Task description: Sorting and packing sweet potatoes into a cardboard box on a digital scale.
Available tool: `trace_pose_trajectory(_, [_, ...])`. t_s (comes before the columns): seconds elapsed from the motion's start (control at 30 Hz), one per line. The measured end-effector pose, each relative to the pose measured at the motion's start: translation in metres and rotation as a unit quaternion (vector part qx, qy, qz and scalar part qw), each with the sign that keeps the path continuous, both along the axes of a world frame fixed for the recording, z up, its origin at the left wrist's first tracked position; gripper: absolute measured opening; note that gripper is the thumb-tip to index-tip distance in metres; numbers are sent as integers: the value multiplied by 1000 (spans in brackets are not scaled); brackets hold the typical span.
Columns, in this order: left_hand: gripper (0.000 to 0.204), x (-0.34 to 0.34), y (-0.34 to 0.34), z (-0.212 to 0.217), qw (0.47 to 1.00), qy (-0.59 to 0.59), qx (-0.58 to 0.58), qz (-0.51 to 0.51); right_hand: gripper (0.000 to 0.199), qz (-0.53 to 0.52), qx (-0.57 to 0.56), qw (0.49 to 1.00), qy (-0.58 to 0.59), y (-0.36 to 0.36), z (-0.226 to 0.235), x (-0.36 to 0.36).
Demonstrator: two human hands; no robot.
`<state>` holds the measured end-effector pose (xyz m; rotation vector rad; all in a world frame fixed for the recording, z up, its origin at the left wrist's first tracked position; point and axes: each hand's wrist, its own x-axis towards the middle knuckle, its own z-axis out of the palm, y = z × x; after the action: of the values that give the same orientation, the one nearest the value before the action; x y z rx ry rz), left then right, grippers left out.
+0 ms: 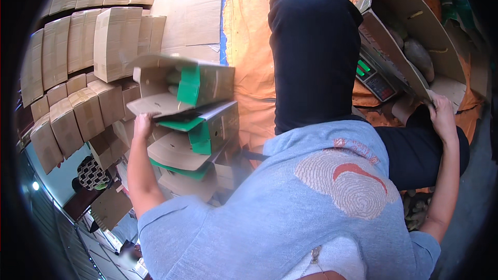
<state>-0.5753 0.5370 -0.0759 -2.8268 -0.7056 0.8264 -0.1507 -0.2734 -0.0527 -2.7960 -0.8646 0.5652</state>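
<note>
My left hand (147, 121) is closed on the edge of an open cardboard box (220, 80) at my left. This box has a green flap (188, 84), is slightly blurred and sits over a stack of similar boxes (179, 149). At my right, my right hand (441, 111) grips the near rim of another open cardboard box (441, 36). Large oblong greyish-green fruits (418, 59) lie inside it; their exact kind I cannot tell. Beside that box, partly hidden under it, a digital scale (377, 80) shows a lit green display and a keypad.
Several closed cardboard boxes (116, 44) are stacked at the far left. An orange sheet (249, 21) covers the floor. My knee (316, 46) stands between the two open boxes. More produce (416, 207) lies near my right elbow. Someone in a patterned top (93, 172) is at the left.
</note>
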Motion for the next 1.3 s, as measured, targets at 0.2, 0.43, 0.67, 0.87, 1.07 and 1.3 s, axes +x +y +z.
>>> trace_pose_trajectory(0.2, [31,69,43,93,946,89,-184,252,41,1,35,999,-1,-4,-3,5])
trace_pose_trajectory(0.43, [48,414,-224,122,934,-199,-99,-280,38,-17,28,999,-1,-12,4,12])
trace_pose_trajectory(0.67, [49,591,-488,63,828,-218,-216,-469,24,-77,-51,995,-38,-55,14,4])
trace_pose_trajectory(0.87, [20,632,-547,28,830,-189,-133,-507,8,-69,-39,994,-76,-70,2,1])
trace_pose_trajectory(1.07, [21,639,-526,13,841,-208,-183,-465,3,-6,-68,993,-95,-43,23,30])
trace_pose_trajectory(1.3, [18,651,-424,42,884,-270,-160,-346,8,71,-120,980,-139,41,101,93])
